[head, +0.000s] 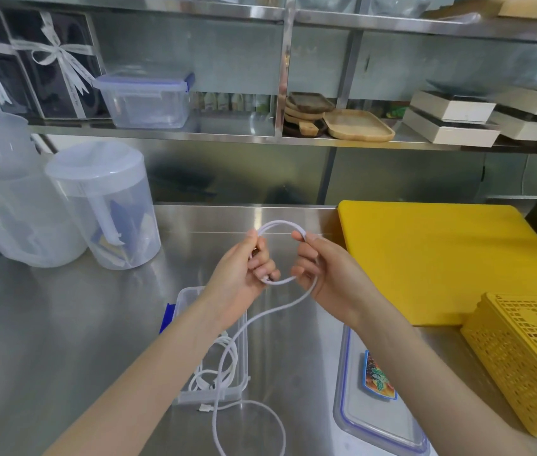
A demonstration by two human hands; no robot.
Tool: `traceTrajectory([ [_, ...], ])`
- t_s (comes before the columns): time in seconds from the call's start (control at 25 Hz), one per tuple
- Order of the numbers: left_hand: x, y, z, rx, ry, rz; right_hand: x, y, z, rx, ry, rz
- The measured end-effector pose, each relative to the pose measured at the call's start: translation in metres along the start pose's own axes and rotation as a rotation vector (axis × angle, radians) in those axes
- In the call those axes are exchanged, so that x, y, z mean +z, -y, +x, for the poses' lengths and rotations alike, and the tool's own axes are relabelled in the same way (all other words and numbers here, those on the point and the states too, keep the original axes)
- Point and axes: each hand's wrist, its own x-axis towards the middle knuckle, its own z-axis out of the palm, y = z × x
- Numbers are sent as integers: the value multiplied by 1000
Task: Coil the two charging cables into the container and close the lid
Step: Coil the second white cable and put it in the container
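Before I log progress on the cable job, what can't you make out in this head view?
- Container: the forearms cover its far part.
- Coiled cable inside: connectors too small to identify.
- Held cable: its tail leaves the bottom edge.
- Lid: right forearm and bottom edge cut it; label blurred.

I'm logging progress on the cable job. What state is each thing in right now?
Second cable: one loop formed between both hands, the rest trailing loose on the counter.
First cable: coiled inside the container.
Container: open, on the counter.
Lid: off, lying flat beside the container.
Left hand: gripping the loop.
Right hand: gripping the loop.
Shelf container: lid on.
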Motion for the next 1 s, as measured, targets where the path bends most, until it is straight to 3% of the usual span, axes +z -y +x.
traceTrajectory([
  [0.08, -6, -2, -5, -110, 122, 13, -4, 7, -2, -10, -27, -141],
  [0.2, -12, -11, -10, -213, 266, 158, -6, 13, -7, -9, 18, -582],
  [0.28, -9, -12, -10, -252, 259, 262, -2, 13, -8, -35, 12, -842],
  [0.4, -4, -11, -7, -189, 179, 349, 6, 16, -5, -83, -38, -955],
  [0.56, 7, -4, -5, 52, 8, 414, 11, 14, -3, -117, -80, -786],
  [0.68, 15, -8, -1, 203, -182, 252, 13, 1, -4, -93, -153, -488],
  [0.76, 16, -13, 3, 239, -302, 145, 16, -9, -5, -38, -152, -250],
  [1.0, 20, -8, 4, 237, -448, -122, 29, -15, -2, 17, -117, 71],
])
